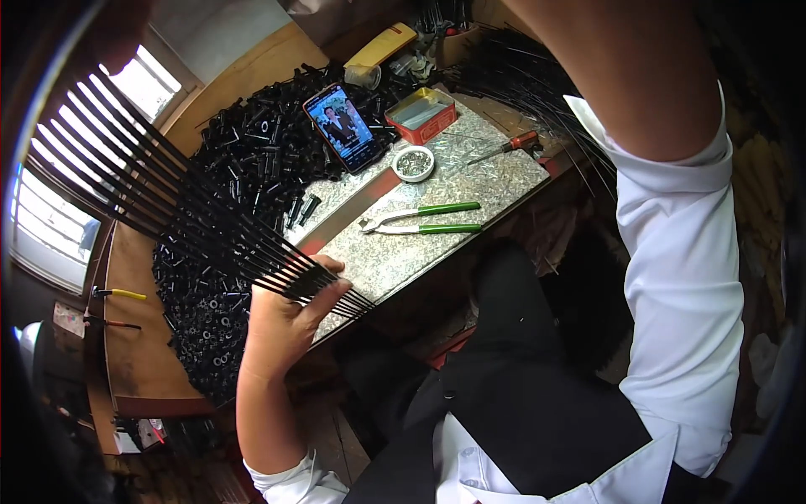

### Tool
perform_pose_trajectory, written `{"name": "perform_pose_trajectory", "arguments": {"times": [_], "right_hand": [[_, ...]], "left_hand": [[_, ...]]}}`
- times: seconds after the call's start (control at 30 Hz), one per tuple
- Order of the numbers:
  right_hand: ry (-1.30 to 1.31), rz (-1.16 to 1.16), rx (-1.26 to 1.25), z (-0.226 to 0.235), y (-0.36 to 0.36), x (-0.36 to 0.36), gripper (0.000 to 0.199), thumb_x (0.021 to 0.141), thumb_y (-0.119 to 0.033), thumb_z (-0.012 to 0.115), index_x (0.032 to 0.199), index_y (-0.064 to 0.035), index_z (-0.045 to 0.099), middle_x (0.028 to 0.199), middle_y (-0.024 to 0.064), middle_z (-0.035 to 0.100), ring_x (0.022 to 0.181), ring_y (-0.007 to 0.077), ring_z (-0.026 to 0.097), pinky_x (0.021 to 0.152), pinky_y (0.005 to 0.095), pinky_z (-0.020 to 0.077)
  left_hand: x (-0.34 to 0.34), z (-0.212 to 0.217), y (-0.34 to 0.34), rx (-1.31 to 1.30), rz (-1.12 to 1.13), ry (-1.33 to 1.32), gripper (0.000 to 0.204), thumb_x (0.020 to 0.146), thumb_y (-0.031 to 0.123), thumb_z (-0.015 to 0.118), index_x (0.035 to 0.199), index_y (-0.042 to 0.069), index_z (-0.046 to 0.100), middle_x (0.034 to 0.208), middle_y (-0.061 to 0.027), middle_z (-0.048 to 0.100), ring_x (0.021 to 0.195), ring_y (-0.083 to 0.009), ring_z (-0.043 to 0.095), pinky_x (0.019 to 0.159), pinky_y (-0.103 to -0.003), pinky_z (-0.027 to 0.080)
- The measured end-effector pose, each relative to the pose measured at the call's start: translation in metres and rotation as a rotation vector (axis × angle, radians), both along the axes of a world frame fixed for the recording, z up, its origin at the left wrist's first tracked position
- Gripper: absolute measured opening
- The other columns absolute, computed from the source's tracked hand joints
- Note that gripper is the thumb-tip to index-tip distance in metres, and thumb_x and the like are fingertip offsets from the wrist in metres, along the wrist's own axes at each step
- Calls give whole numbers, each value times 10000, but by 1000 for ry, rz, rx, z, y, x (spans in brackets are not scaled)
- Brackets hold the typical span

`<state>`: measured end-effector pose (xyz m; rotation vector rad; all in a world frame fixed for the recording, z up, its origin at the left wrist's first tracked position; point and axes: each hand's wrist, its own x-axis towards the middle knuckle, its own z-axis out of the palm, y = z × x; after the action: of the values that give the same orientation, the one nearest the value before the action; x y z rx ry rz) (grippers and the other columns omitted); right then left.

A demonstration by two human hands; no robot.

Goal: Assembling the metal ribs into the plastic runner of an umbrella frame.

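Our left hand is pinching a fan of black rods between thumb and fingers, over the left end of the speckled board, near its front edge. Looks like we grip near the bottom so those ends stay bunched while the long parts splay up left. What seems to be our right hand is a dark blur by the far ends; can't tell if it's gripping anything.

Counts: roughly a dozen rods, but they overlap, so don't hold us to it. One pair of green-handled pliers along the front edge, probably there for easy reach. One screwdriver near the right corner. One white bowl of small bits, most likely to stop them scattering. One red tin and one phone at the back edge, the phone tilted, we reckon for viewing. Black parts heaped on the bench: too many to count, lol.
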<state>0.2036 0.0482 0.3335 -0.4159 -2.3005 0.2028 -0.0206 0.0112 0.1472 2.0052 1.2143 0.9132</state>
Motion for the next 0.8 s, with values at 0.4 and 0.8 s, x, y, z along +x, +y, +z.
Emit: {"name": "perform_pose_trajectory", "arguments": {"times": [0.4,0.8], "right_hand": [[408,339,-176,-178,15,-38,224,902,-153,598,1064,0,575,878,72,614,678,117,593,629,278,497],[973,388,-1685,-325,-52,-65,544,991,-424,378,1367,-36,317,851,76,549,688,124,550,634,278,523]], "left_hand": [[-34,-75,-5,-199,436,-758,152,897,129,612,930,-16,581,848,-95,633,779,-195,664,672,-330,571],[23,-132,-35,-281,645,-1418,279,955,275,532,1073,22,536,1057,-113,605,915,-216,618,792,-372,558]]}}
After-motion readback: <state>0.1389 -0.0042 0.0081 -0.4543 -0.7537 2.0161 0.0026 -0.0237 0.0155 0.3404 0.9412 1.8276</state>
